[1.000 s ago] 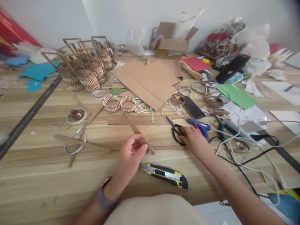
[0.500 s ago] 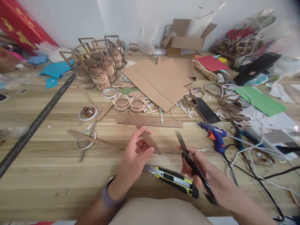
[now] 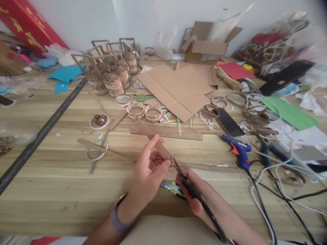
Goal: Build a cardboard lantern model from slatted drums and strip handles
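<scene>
Pinched between the thumb and fingers of my left hand (image 3: 150, 166) is a narrow brown cardboard strip (image 3: 162, 149), slanting away from me. My right hand (image 3: 196, 190) grips black-handled scissors (image 3: 189, 187), whose blades meet the near end of the strip beside my left thumb. Whether the blades are apart there is hard to make out. Partly covered by my right hand, a yellow-and-black utility knife (image 3: 173, 189) lies on the table below. Just beyond my left hand rests a wider flat cardboard strip (image 3: 178, 132).
Two small stick-walled rings (image 3: 153, 112) stand behind the strips, near large cardboard sheets (image 3: 176, 88). Several lidded baskets with handles (image 3: 113, 83) are at the back left. A blue glue gun (image 3: 238, 149) and cables lie right. Tape rolls (image 3: 97, 149) lie left.
My right hand has brought the scissors left, onto the near end of the cardboard strip, and now covers part of the utility knife. My left hand keeps its pinch; the view has shifted slightly.
</scene>
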`<act>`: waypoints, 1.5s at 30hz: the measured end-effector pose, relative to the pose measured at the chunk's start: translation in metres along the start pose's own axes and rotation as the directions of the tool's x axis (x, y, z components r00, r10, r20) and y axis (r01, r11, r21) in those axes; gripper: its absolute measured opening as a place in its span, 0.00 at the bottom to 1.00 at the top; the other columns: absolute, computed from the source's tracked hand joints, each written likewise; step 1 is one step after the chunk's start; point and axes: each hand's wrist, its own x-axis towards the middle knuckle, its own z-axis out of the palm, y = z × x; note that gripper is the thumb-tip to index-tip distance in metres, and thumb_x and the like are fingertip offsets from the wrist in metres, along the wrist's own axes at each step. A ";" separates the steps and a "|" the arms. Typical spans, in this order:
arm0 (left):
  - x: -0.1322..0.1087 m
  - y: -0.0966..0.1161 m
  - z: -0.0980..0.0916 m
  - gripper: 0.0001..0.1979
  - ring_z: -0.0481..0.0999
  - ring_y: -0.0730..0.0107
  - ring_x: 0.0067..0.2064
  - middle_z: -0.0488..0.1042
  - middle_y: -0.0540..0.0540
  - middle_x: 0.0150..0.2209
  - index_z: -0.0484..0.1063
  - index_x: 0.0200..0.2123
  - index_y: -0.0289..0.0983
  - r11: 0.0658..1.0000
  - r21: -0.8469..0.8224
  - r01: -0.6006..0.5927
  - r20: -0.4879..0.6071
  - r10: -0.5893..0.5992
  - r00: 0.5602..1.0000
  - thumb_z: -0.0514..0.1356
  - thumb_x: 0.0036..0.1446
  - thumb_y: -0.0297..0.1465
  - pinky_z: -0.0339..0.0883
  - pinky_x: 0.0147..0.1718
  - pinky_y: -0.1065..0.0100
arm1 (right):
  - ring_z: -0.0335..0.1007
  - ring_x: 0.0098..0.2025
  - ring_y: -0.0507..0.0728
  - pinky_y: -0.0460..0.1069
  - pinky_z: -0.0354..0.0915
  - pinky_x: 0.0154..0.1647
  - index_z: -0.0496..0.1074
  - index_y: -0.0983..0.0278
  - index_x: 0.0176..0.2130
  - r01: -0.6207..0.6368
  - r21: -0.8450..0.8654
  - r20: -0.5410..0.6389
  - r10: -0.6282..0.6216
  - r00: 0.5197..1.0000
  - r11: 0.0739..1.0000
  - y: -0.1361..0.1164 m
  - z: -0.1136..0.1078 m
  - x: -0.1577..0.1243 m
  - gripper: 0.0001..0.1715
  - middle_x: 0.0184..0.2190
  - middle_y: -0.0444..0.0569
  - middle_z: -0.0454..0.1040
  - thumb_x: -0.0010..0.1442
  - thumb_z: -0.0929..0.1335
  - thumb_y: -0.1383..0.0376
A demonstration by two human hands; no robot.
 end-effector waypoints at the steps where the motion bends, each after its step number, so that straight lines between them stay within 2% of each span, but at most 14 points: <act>1: 0.000 0.000 0.000 0.29 0.76 0.71 0.43 0.66 0.42 0.61 0.62 0.62 0.48 1.000 0.003 0.009 0.003 -0.009 1.000 0.64 0.58 0.29 0.74 0.44 0.66 | 0.54 0.30 0.54 0.48 0.55 0.29 0.63 0.60 0.42 0.000 0.004 -0.003 0.000 1.000 1.000 0.000 0.000 0.001 0.37 0.30 0.43 0.62 0.59 0.56 0.32; 7: 0.001 0.000 -0.001 0.31 0.76 0.67 0.46 0.64 0.40 0.64 0.60 0.64 0.46 0.999 0.025 0.040 0.019 -0.041 0.999 0.64 0.58 0.30 0.73 0.46 0.64 | 0.54 0.29 0.54 0.48 0.55 0.29 0.64 0.61 0.42 -0.021 0.011 -0.006 0.021 1.000 1.000 0.001 -0.001 0.002 0.39 0.30 0.43 0.62 0.57 0.56 0.31; 15: 0.003 0.002 -0.001 0.33 0.76 0.69 0.45 0.62 0.40 0.65 0.59 0.65 0.45 0.996 0.051 0.069 0.030 -0.071 0.997 0.64 0.57 0.29 0.73 0.45 0.66 | 0.50 0.26 0.52 0.47 0.51 0.26 0.65 0.61 0.36 -0.050 0.028 -0.069 0.052 0.996 0.998 0.002 0.005 0.001 0.41 0.26 0.40 0.58 0.53 0.56 0.28; 22: 0.003 0.003 0.000 0.33 0.75 0.69 0.46 0.63 0.40 0.65 0.60 0.65 0.45 0.996 0.032 0.084 0.039 -0.085 0.996 0.63 0.56 0.28 0.72 0.45 0.67 | 0.51 0.25 0.52 0.47 0.50 0.24 0.67 0.61 0.36 -0.146 -0.017 -0.101 0.143 0.985 0.989 0.007 0.005 0.002 0.44 0.23 0.40 0.59 0.48 0.58 0.26; 27: 0.002 0.004 -0.002 0.33 0.75 0.69 0.46 0.62 0.41 0.65 0.60 0.64 0.46 0.996 0.038 0.075 0.041 -0.077 0.996 0.63 0.57 0.27 0.72 0.45 0.67 | 0.55 0.24 0.53 0.46 0.54 0.24 0.70 0.60 0.35 -0.162 -0.111 -0.158 0.143 0.977 0.981 0.019 0.006 0.001 0.38 0.21 0.41 0.62 0.52 0.61 0.30; 31: 0.002 0.005 -0.003 0.32 0.75 0.67 0.47 0.62 0.40 0.65 0.60 0.64 0.45 0.997 0.034 0.066 0.065 -0.068 0.996 0.63 0.57 0.28 0.72 0.46 0.65 | 0.58 0.23 0.53 0.46 0.56 0.22 0.72 0.60 0.34 -0.140 -0.128 -0.173 0.117 0.978 0.982 0.026 0.006 0.000 0.38 0.20 0.42 0.64 0.55 0.60 0.31; 34: 0.001 0.006 -0.003 0.33 0.75 0.67 0.47 0.61 0.40 0.65 0.60 0.65 0.46 0.997 0.036 0.064 0.073 -0.067 0.995 0.62 0.57 0.27 0.72 0.46 0.65 | 0.57 0.23 0.53 0.45 0.55 0.21 0.71 0.61 0.34 -0.145 -0.132 -0.141 0.126 0.982 0.981 0.020 0.006 0.001 0.40 0.20 0.42 0.63 0.53 0.59 0.30; 40: -0.002 0.006 0.000 0.33 0.75 0.69 0.44 0.62 0.40 0.64 0.59 0.65 0.45 0.994 0.050 0.096 0.134 -0.102 0.986 0.61 0.57 0.26 0.72 0.41 0.67 | 0.53 0.23 0.52 0.46 0.55 0.23 0.68 0.62 0.33 -0.040 -0.127 -0.173 0.017 0.985 0.991 0.001 0.009 0.005 0.42 0.23 0.42 0.62 0.56 0.54 0.29; 45: -0.003 0.007 0.001 0.33 0.74 0.69 0.45 0.62 0.40 0.64 0.59 0.65 0.46 0.992 0.057 0.111 0.126 -0.117 0.985 0.62 0.57 0.27 0.72 0.44 0.66 | 0.56 0.24 0.53 0.46 0.56 0.23 0.69 0.61 0.33 -0.116 -0.149 -0.159 0.092 0.983 0.982 0.013 0.008 0.002 0.34 0.21 0.42 0.63 0.58 0.60 0.34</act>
